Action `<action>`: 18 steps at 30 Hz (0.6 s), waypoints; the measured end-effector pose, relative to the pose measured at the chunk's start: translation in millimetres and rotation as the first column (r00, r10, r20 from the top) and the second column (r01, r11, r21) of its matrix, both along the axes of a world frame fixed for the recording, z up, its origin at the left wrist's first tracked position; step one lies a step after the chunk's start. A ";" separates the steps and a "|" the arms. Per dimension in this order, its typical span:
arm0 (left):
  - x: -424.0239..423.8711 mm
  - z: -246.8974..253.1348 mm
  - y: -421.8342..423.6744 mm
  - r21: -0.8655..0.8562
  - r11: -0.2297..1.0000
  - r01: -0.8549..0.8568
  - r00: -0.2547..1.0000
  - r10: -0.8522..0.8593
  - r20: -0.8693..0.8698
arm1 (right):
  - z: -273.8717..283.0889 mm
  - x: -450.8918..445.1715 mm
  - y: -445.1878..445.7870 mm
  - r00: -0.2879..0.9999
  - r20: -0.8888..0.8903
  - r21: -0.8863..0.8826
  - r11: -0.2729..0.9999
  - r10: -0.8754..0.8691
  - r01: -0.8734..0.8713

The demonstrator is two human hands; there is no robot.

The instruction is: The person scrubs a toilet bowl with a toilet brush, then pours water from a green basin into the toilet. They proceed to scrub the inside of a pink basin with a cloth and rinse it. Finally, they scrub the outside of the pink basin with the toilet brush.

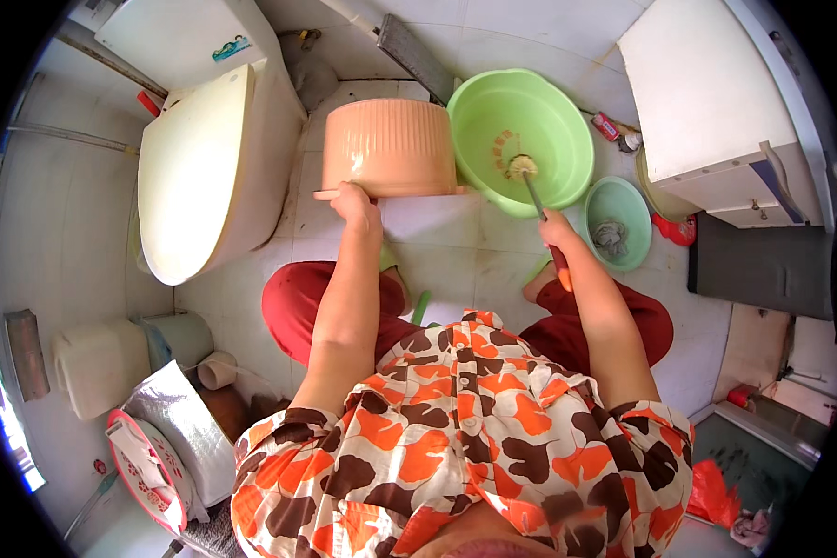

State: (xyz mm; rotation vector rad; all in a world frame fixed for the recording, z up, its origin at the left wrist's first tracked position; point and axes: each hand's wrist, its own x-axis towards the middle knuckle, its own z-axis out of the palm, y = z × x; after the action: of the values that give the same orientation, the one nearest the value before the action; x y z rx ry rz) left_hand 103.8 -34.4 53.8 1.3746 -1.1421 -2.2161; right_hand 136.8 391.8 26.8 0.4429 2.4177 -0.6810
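My left hand (356, 207) grips the rim of a peach ribbed plastic bucket (390, 143), tipped on its side with its base facing away from me. My right hand (558, 229) is closed around the handle of a long-handled brush (531, 190). The brush's pale round head rests inside a big light green basin (551, 118) at the bucket's right. Just right of my right hand, a small mint green basin (635, 216) holds a grey cloth (609, 238). The inside of the bucket is hidden from view.
A white toilet (202, 174) with its lid down stands at the left, a white cabinet (711, 97) at the right. A grey board (411, 56) leans behind the bucket. A dark grey box (753, 268) is below the cabinet. A red-rimmed basin (115, 432) stands at the lower left.
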 end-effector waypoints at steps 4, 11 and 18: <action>12.0 -2.0 -8.7 -0.123 0.992 -0.022 1.000 0.024 0.014 | 67.1 57.5 -26.3 0.991 -0.032 -0.320 0.941 -0.130 0.113; -15.3 -6.8 -25.9 -0.104 0.988 -0.111 0.991 0.118 0.065 | 175.8 160.7 -51.8 0.865 -0.467 -0.193 0.934 0.184 -0.302; -11.8 13.3 -10.5 -0.085 0.996 0.030 0.999 -0.026 0.045 | 156.1 139.9 -105.4 0.728 -0.498 0.187 0.878 0.471 -0.440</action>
State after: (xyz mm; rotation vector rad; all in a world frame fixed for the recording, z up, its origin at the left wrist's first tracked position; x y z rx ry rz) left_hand 92.0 -44.9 67.1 1.3864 -1.2634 -2.1389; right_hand 276.7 286.4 182.8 -0.3894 2.9054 -0.5585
